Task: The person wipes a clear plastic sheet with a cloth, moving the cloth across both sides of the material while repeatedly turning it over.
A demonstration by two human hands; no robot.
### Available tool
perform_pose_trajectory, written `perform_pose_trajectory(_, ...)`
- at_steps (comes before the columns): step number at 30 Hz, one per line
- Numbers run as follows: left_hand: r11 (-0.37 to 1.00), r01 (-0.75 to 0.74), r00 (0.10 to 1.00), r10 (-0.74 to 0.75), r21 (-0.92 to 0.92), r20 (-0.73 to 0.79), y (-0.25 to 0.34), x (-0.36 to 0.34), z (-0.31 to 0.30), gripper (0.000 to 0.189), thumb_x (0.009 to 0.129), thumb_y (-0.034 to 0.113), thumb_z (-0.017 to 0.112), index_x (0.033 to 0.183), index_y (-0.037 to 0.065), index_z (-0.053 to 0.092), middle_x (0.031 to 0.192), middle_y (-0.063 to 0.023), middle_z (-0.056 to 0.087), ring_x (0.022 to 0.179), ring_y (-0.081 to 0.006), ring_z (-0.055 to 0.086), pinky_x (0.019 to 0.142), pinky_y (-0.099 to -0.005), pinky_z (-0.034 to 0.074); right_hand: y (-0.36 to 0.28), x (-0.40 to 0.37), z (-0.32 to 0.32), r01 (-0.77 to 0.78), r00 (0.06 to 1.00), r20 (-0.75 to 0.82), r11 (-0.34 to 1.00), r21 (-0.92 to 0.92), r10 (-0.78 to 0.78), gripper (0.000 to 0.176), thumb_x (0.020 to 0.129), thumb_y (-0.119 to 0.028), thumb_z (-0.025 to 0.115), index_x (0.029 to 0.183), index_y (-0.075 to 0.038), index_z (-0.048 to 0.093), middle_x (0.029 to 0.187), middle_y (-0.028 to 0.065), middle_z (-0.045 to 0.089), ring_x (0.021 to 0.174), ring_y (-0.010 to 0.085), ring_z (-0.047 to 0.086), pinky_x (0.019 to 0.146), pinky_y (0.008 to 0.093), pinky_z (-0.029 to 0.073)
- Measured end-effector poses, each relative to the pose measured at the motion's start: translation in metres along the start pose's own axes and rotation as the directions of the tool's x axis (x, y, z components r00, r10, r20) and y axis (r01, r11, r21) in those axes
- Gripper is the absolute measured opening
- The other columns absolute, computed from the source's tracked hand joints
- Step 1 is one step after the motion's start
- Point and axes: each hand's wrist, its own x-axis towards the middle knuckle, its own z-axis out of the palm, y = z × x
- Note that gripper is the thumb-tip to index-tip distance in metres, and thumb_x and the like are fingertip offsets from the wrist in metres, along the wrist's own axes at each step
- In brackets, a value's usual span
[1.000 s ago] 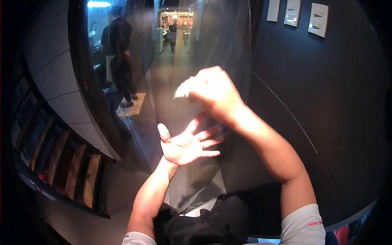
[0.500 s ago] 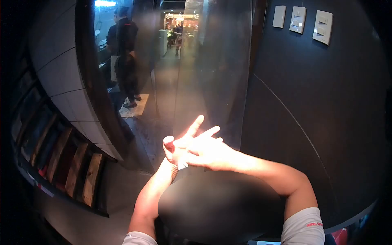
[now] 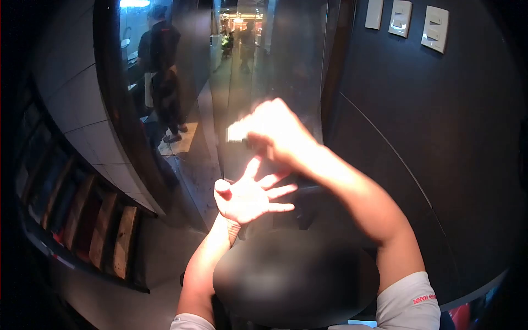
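My left hand [image 3: 247, 201] is held palm up with its fingers spread and nothing in it. Beyond its fingertips is my right hand [image 3: 275, 129], its fingers curled in and washed out by bright light. A small white piece [image 3: 236, 133] sticks out at the left side of the right hand; whether it is paper or cloth I cannot tell. Both forearms reach forward from pale sleeves.
A glass door [image 3: 280, 71] stands ahead, with a person [image 3: 162, 71] in dark clothes behind the glass at left. White switches [image 3: 434, 30] sit on the dark wall at right. Wooden slats [image 3: 125, 242] line a rack at lower left.
My right hand has lifted away from the left palm and wrist, moving up and forward, with the small white piece in it. The left hand's fingers now show spread.
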Motion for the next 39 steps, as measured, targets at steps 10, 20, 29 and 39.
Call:
perform_pose_trajectory(10,0.998,0.058,0.998,-0.059,-0.039,-0.014,0.004,0.004,-0.003,0.093,0.082,0.036,0.056,0.166,0.032,0.019,0.169,-0.0292,0.015,0.153,-0.0576,0.010,0.116,-0.0797,0.016,0.012,-0.032,-0.017,-0.008,0.968,-0.247,0.984,-0.180,-0.037,0.031,0.077,-0.011,0.078,0.107,-0.015,0.071,0.095,0.0064,0.066,0.094,0.0301,0.060,0.080,0.0405,0.050)
perform_pose_trajectory(20,0.996,0.027,0.993,-0.017,0.084,-0.115,0.005,-0.003,0.002,0.091,0.087,0.041,0.054,0.167,0.034,0.010,0.170,-0.0252,0.015,0.154,-0.0547,0.012,0.116,-0.0791,0.016,-0.036,-0.083,0.011,-0.132,0.924,-0.358,0.990,0.041,0.138,0.031,0.073,-0.010,0.075,0.104,-0.014,0.073,0.092,0.0013,0.070,0.088,0.0236,0.066,0.083,0.0389,0.051)
perform_pose_trajectory(29,0.993,0.055,0.992,-0.042,0.100,-0.123,0.014,-0.012,-0.014,0.094,0.084,0.038,0.053,0.167,0.033,0.011,0.166,-0.0265,0.025,0.146,-0.0482,0.038,0.113,-0.0782,0.023,-0.065,-0.102,0.030,0.022,0.953,-0.302,0.989,0.144,0.023,0.028,0.073,-0.021,0.081,0.099,-0.016,0.072,0.089,0.0011,0.069,0.082,0.0204,0.068,0.070,0.0354,0.053)
perform_pose_trajectory(39,0.994,0.083,0.996,-0.082,0.075,-0.025,0.003,0.005,0.004,0.085,0.088,0.047,0.054,0.165,0.042,0.017,0.171,-0.0255,0.006,0.154,-0.0573,0.008,0.114,-0.0816,0.008,0.122,-0.016,-0.059,-0.372,0.810,-0.558,0.894,-0.249,0.181,0.021,0.084,-0.009,0.071,0.102,-0.018,0.074,0.095,0.0050,0.068,0.093,0.0299,0.060,0.082,0.0396,0.051)
